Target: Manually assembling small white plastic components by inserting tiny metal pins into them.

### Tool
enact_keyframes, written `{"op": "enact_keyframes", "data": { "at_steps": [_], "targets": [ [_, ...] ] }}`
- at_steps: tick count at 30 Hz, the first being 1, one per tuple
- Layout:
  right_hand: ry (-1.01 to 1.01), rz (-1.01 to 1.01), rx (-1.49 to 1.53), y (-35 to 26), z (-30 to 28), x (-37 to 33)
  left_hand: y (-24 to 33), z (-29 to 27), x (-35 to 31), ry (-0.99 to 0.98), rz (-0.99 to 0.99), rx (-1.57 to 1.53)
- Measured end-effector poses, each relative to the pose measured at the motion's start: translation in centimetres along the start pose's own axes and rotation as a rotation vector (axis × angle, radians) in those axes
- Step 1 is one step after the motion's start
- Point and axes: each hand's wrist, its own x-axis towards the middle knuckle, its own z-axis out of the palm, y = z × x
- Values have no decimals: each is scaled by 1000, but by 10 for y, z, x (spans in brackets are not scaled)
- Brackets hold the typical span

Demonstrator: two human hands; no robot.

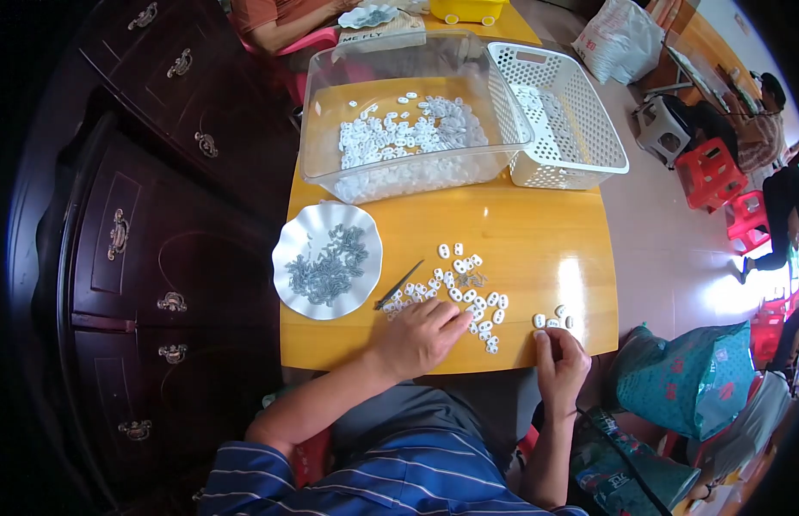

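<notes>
My left hand (423,340) lies over the near side of a loose spread of small white oval plastic pieces with two dark holes (468,295). Its fingers are curled together, and whatever they hold is hidden. Near the table's front right edge, the thumb and forefinger of my right hand (561,368) pinch one small white oval piece (539,334). Just beyond those fingertips sits a little group of similar white pieces (552,322). A few tiny grey parts (473,280) lie among the spread. Dark tweezers (399,285) rest on the wood at its left.
A scalloped white plate (288,297) of small grey parts stands left. Behind are a clear plastic bin (416,172) holding many white pieces and a white perforated basket (580,176). Dark cabinets (171,258) flank the table (399,224); teal bags (687,378) stand right. Another person's arm (287,34) shows beyond.
</notes>
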Motion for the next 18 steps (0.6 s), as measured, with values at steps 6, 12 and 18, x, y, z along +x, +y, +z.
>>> {"op": "enact_keyframes", "data": {
  "at_steps": [6, 12, 18],
  "targets": [
    [5, 69, -13, 9, 0, 9, -4, 3, 11, -9, -167, 57],
    [67, 80, -38, 6, 0, 9, -9, 5, 16, 1, -163, 132],
    [125, 32, 40, -7, 6, 5, -10, 7, 12, 25, -121, 168]
  ]
}}
